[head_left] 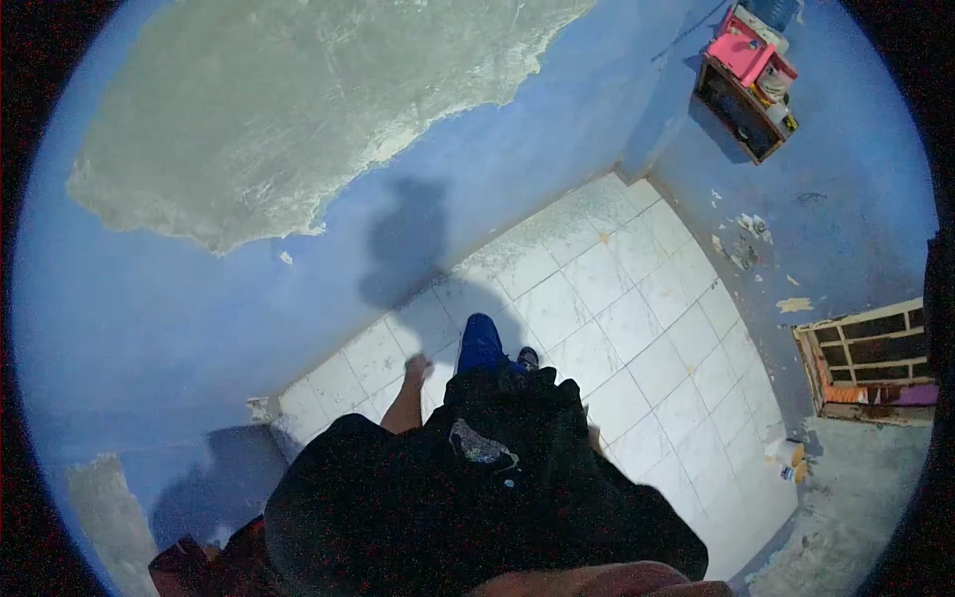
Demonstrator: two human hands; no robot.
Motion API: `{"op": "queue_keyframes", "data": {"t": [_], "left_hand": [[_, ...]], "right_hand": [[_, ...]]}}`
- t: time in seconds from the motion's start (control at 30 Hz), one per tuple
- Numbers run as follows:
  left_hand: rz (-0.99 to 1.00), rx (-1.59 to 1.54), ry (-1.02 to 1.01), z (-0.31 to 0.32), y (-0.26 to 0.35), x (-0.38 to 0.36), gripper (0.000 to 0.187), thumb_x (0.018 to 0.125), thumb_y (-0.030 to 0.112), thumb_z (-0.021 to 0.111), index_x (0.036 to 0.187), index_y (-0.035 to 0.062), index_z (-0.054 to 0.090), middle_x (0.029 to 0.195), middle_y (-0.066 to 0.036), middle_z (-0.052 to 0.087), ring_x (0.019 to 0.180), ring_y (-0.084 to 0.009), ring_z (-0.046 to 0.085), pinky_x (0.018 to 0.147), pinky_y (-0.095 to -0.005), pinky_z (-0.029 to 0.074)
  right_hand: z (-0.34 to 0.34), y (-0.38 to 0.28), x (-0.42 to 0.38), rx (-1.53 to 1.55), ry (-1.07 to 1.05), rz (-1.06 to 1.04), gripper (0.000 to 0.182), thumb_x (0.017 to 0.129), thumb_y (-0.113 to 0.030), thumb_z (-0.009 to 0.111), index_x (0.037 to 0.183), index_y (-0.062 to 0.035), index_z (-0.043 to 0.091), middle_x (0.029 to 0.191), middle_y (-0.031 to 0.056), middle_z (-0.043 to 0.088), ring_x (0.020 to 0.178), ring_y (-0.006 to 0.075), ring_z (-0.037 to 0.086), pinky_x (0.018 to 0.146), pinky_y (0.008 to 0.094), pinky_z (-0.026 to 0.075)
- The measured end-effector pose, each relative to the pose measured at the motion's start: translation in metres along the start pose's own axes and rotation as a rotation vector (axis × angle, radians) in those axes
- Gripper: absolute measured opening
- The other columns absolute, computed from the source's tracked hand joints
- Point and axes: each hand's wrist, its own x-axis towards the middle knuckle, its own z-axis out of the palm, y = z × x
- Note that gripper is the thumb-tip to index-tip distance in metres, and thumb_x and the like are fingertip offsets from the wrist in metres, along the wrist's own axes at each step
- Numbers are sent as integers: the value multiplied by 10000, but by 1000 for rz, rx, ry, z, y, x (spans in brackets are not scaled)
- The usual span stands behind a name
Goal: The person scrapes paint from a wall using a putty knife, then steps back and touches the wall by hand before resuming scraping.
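My left hand (418, 365) hangs low beside my body, over the white tiled floor near the blue wall. It is small and blurred here, so I cannot tell how its fingers are set; no object shows at it. Only a sliver of skin from my right hand or arm (594, 436) peeks out past the dark shirt (517, 478), and its fingers are hidden. A blue trouser leg (479, 341) reaches forward over the tiles, with a sandalled foot (528, 356) just to its right.
The blue wall (239, 318) runs along the left, with a large grey patch (269, 109) of bare plaster. A wooden shelf box (738, 111) with a pink container (741, 50) hangs at upper right. A barred opening (870, 350) and rolls (791, 458) sit further down the right.
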Motion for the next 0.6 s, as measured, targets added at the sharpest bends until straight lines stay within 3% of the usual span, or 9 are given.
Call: {"op": "queue_keyframes", "data": {"t": [0.13,0.2,0.33,0.37,0.47,0.5,0.53,0.57,0.6], "left_hand": [[-296,-59,234,-113,-84,-74,374,792,364,515,1022,71,548,897,-106,611,834,-247,592,728,-405,455],[-299,-87,266,-136,-89,-87,367,798,368,495,1016,77,549,886,-106,610,837,-252,591,730,-417,457],[-119,-85,216,-165,-61,-83,358,811,375,456,1004,89,550,864,-105,610,841,-264,588,733,-440,460],[-17,-20,195,-161,-39,-86,406,809,376,459,1075,73,506,953,-96,594,870,-244,583,742,-448,454],[96,5,161,-129,31,-110,361,833,332,455,1082,77,509,1015,-85,584,916,-208,569,762,-391,444],[125,-7,126,-124,31,-120,361,836,334,454,1082,76,510,1022,-85,582,923,-208,567,769,-387,440],[159,-21,97,-123,30,-129,362,839,336,452,1082,75,511,1028,-86,581,931,-208,564,777,-382,435],[197,-34,69,-122,27,-137,363,842,338,451,1082,74,512,1035,-87,579,938,-208,561,785,-377,430],[146,-37,97,-120,18,-151,380,838,358,455,1085,73,507,1058,-92,569,956,-202,554,800,-384,425]], "right_hand": [[18,46,-53,-221,-52,-126,272,753,-233,540,535,-72,520,504,85,513,397,196,486,352,314,354],[24,58,-69,-287,-54,-193,285,760,-245,530,527,-79,521,504,88,516,401,208,489,360,325,359],[36,70,-91,-399,-26,-349,313,773,-268,509,512,-95,523,505,96,522,410,231,495,376,348,368],[39,69,-92,-402,17,-441,320,776,-274,504,509,-98,523,506,98,523,412,237,497,379,354,370],[45,60,-79,-334,304,-985,343,786,-291,489,497,-110,524,507,103,528,419,255,502,391,371,376],[45,43,-64,-355,417,-1051,350,789,-297,483,493,-114,525,507,105,529,421,261,504,395,377,379],[36,1,-62,-686,255,-584,438,820,-337,444,479,-79,537,526,141,540,438,296,526,409,425,390],[25,-67,-92,-374,319,-126,467,832,-370,434,626,21,586,621,195,594,554,330,586,491,444,438],[30,-49,-53,-427,319,-289,575,823,-457,428,564,39,560,527,180,565,437,310,551,407,428,408]]}}
